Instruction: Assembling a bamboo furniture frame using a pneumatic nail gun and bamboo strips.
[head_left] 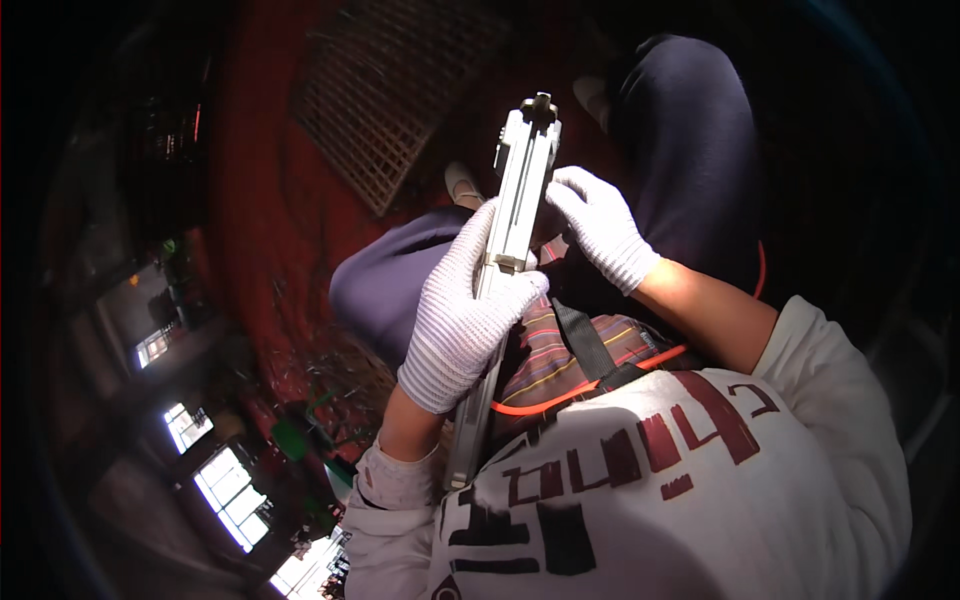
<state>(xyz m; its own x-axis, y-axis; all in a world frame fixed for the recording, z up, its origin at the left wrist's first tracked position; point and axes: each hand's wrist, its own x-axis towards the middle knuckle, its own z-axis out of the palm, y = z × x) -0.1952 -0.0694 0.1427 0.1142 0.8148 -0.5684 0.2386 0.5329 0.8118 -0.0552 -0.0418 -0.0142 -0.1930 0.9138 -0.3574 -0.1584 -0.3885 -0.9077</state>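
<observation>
A long silver metal bar (521, 190) with lengthwise slots and a dark end fitting slants up across my lap. Its lower, narrower part runs down past my left wrist toward my shirt. My left hand (460, 315), in a white ribbed glove, is wrapped round the bar near a collar-like joint, thumb across the front. Just right of the bar's upper part is my right hand (600, 222), also gloved. Its fingers are bent together at the bar's edge; whether they pinch a small part there is hidden.
A brown metal grating (385, 100) lies on the reddish floor (255, 200) beyond my knees. A striped cloth bag or apron (570, 355) with a black strap (583, 340) and an orange cord (530, 408) rests at my waist. Bright windows (232, 495) show at lower left.
</observation>
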